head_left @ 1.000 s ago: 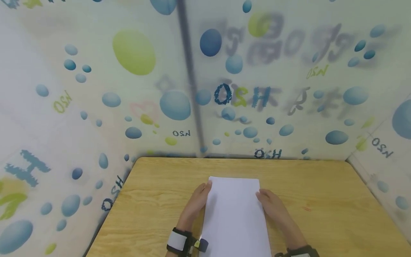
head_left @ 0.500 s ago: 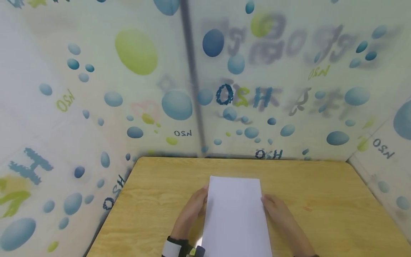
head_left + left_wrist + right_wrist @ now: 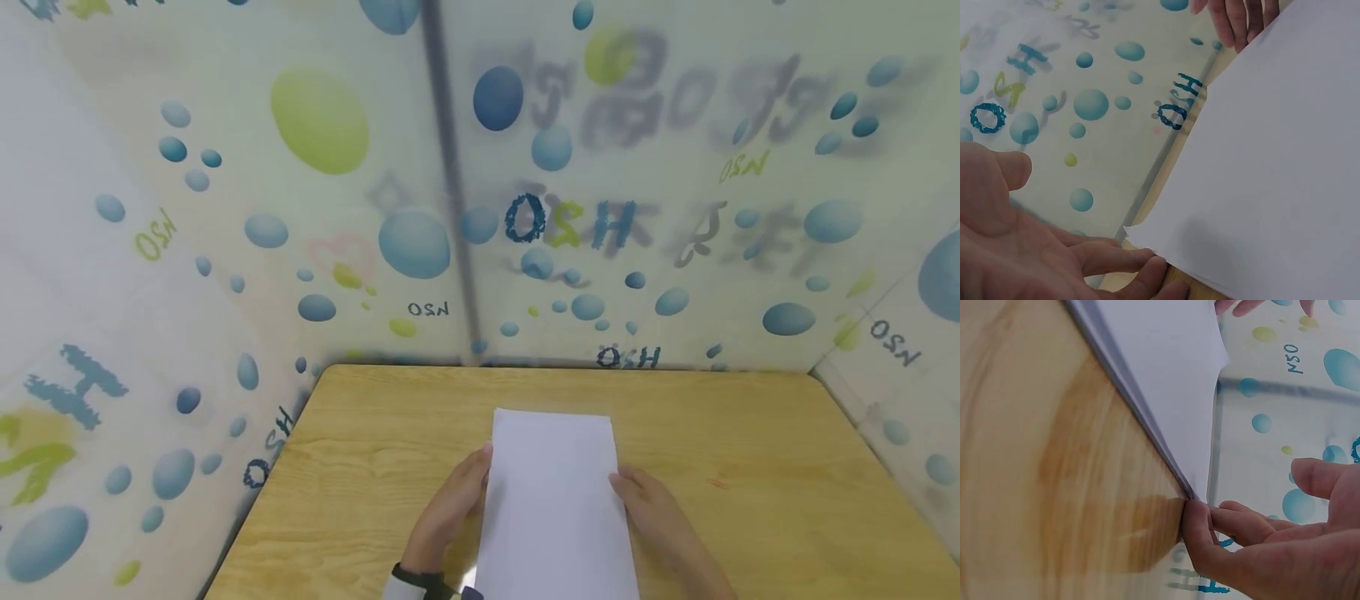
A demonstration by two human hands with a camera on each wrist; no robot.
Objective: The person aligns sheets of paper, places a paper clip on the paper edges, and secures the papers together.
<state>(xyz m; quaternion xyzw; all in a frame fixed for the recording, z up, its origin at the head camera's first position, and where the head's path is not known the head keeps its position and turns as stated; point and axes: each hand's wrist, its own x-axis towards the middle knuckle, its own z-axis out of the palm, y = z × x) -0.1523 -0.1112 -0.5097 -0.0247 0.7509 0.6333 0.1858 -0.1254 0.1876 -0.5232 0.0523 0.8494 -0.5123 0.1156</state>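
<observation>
While left hand (image 3: 452, 501) touches paper (image 3: 555, 504) | right hand (image 3: 657, 507) likewise | both loosely spread

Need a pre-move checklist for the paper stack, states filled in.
1. Left hand touching the left side of the paper stack: ok.
2. Right hand touching the right side: ok.
3. Left thumb and right thumb off the paper: ok, both stand apart in the wrist views.
4. Sheets flush: not ok, uneven at the corner by the left hand.
5. Near end square: cannot tell, cut off by the head view.
</observation>
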